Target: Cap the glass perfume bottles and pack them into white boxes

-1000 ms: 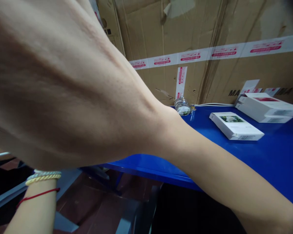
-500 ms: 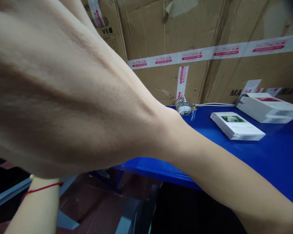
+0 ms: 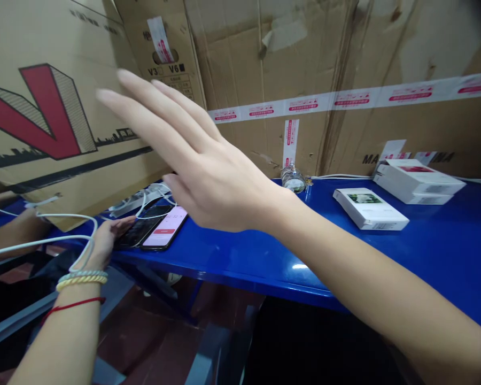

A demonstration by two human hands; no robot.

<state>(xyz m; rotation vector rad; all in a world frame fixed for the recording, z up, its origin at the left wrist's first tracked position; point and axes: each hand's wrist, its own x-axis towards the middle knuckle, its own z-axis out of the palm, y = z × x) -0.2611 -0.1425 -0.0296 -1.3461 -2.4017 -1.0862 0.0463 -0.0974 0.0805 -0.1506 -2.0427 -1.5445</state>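
My right hand (image 3: 216, 171) is raised above the table in front of the camera, back of the hand towards me. Its fingers are stretched out to the upper left, slightly blurred, and nothing shows in it. At the table's left front edge, my left hand (image 3: 101, 246) has its fingers against the left side of a black smartphone (image 3: 142, 227) with a dark screen; part of the grip is hidden. Beside that phone lies a second smartphone (image 3: 166, 227), its screen lit pink-white with a red button. My left wrist carries braided bands (image 3: 82, 280) and a red string (image 3: 76, 305).
White cables (image 3: 84, 240) cross near my left hand. On the blue table (image 3: 232, 256) are a white box with a flower picture (image 3: 371, 208), stacked white boxes (image 3: 420, 182) and small round clear containers (image 3: 293, 179). Large cartons (image 3: 244, 59) stand behind. Another person's arm (image 3: 16, 232) shows far left.
My right hand has moved away from the lens, where it filled much of the view. My left hand and both phones have come into sight.
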